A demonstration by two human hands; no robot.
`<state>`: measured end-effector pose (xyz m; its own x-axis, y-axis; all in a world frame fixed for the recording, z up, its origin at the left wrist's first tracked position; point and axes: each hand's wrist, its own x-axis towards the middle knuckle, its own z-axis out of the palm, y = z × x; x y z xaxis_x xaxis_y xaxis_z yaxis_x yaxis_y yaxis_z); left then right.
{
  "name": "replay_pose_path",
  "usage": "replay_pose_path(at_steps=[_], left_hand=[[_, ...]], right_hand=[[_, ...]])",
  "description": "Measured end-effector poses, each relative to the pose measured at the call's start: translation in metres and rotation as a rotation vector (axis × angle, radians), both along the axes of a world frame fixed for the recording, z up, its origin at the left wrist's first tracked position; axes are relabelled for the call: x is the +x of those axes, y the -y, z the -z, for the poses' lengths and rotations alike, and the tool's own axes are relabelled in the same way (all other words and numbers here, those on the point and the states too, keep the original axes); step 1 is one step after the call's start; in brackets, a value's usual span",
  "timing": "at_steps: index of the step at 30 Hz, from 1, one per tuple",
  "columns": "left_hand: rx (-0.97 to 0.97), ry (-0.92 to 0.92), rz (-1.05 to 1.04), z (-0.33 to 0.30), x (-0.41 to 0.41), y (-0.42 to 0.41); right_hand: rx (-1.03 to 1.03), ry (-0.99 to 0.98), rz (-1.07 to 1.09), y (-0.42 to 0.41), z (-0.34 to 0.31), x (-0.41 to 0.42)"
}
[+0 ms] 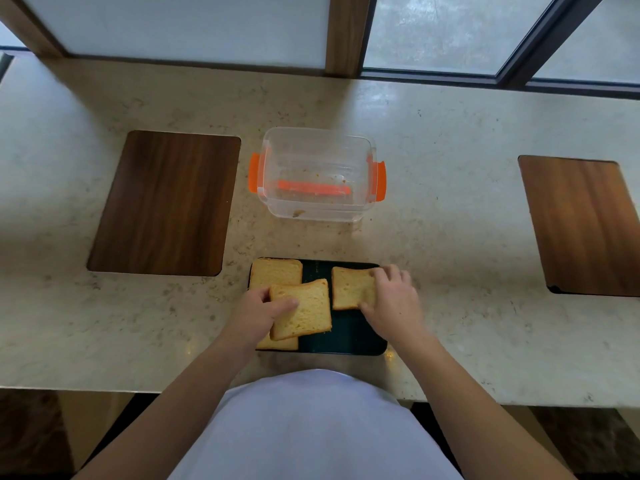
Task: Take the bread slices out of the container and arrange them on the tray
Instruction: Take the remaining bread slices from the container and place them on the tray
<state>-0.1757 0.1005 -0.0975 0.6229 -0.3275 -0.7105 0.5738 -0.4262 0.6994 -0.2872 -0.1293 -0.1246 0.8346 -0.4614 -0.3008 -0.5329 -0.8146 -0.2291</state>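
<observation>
Head view: clear container (317,174) with orange clips sits empty on counter (450,220), crumbs only. Dark tray (349,337) nearer person holds four bread slices. Left hand (258,315) fingers pinch overlapping middle slice (304,311) at left edge. Right hand (394,301) fingers grip right slice (351,287). Bread likely light, soft, crumbly; hold gently by crust edges.

A pale speckled stone counter (450,220) runs the width of the room; a dark wooden board (164,202) lies flat on it to the left; a lighter reddish-brown board (585,225) lies well apart on the right; frosted window panes (173,26) in wooden frames stand behind.
</observation>
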Motion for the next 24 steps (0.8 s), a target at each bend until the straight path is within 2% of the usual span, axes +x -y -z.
replay_pose_path(at_steps=[3, 6, 24], left_hand=[[0.0, -0.002, 0.007, -0.002, 0.0, 0.002], [-0.006, 0.007, 0.005, -0.003, 0.001, 0.003], [0.021, 0.037, 0.042, -0.003, 0.0, 0.005]], right_hand=[[0.02, -0.11, -0.22, -0.001, 0.002, 0.012], [0.021, -0.171, -0.313, 0.001, 0.007, 0.02], [-0.068, -0.139, -0.457, 0.008, 0.01, 0.038]])
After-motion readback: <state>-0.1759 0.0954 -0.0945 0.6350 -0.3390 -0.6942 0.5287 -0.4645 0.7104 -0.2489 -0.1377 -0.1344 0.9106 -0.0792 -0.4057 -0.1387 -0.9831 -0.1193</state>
